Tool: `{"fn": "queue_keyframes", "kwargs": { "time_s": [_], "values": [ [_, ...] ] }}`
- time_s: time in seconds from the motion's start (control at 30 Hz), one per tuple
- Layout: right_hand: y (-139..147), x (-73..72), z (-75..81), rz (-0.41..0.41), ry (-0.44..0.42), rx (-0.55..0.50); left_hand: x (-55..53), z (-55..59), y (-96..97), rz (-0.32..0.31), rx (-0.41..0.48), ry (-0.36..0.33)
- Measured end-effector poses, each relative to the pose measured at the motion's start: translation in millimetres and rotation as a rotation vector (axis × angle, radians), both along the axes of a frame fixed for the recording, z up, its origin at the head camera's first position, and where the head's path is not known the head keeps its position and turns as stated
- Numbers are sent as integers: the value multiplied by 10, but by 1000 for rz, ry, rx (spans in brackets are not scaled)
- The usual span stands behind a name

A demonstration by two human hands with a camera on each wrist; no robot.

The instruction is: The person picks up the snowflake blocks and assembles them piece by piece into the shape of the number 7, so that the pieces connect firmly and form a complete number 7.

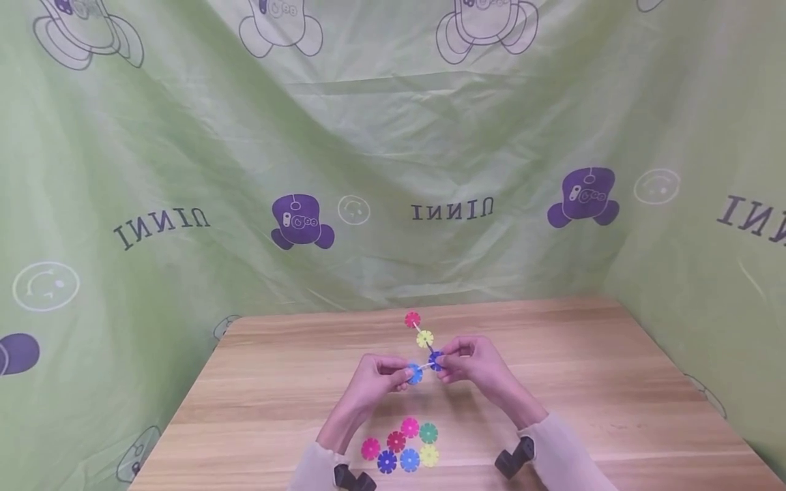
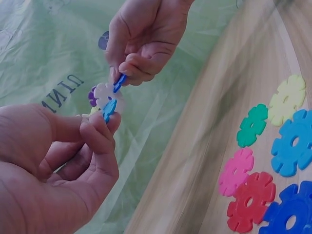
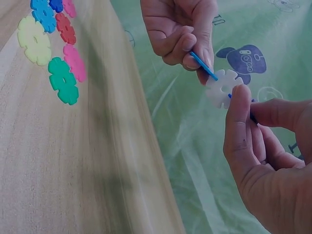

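A chain of plastic snowflake discs is held up above the table between both hands. My left hand (image 1: 374, 378) pinches the light blue disc (image 1: 415, 374) at its near end. With thumb and fingers, my right hand (image 1: 482, 365) grips the dark blue disc (image 1: 435, 361). A white disc (image 3: 215, 91) links these two, slotted edge to edge. Beyond the dark blue disc the chain runs on to a yellow disc (image 1: 424, 339) and a pinkish-red disc (image 1: 412, 319) at the far end. Fingers hide part of both held discs.
Several loose discs lie on the wooden table (image 1: 258, 409) nearer the body, among them a green one (image 1: 428, 432), a red one (image 1: 396, 442) and a yellow one (image 1: 429, 455). A green printed curtain (image 1: 381, 259) hangs behind the table and at both sides.
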State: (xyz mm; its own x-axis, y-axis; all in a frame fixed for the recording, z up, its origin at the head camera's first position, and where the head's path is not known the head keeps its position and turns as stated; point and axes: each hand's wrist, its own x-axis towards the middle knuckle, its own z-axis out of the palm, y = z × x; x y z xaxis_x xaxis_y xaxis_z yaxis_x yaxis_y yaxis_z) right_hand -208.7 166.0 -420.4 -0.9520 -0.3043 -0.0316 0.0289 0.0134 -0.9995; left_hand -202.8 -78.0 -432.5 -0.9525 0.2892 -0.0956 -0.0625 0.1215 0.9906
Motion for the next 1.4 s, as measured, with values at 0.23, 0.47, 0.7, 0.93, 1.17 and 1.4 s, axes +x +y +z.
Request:
{"fn": "queue_keyframes", "kwargs": {
  "time_s": [0.23, 0.47, 0.7, 0.93, 1.17, 1.4],
  "values": [
    [3, 5, -15, -1, 2, 22, 10, -3, 26, -38, -11, 18],
    [-27, 4, 15, -23, 7, 51, 22, -35, 54, 2, -5, -4],
    [-27, -24, 27, -39, 12, 60, 5, -32, 62, 4, 16, 3],
    [-8, -51, 14, -51, 0, 76, -14, -11, 13, -31, 15, 7],
    [44, -66, 28, -62, 0, 88, -24, -55, -64, -154, -126, 50],
    [61, -83, 55, -88, -7, 88, 8, -152, 18, -299, -383, 122]
  ]
}}
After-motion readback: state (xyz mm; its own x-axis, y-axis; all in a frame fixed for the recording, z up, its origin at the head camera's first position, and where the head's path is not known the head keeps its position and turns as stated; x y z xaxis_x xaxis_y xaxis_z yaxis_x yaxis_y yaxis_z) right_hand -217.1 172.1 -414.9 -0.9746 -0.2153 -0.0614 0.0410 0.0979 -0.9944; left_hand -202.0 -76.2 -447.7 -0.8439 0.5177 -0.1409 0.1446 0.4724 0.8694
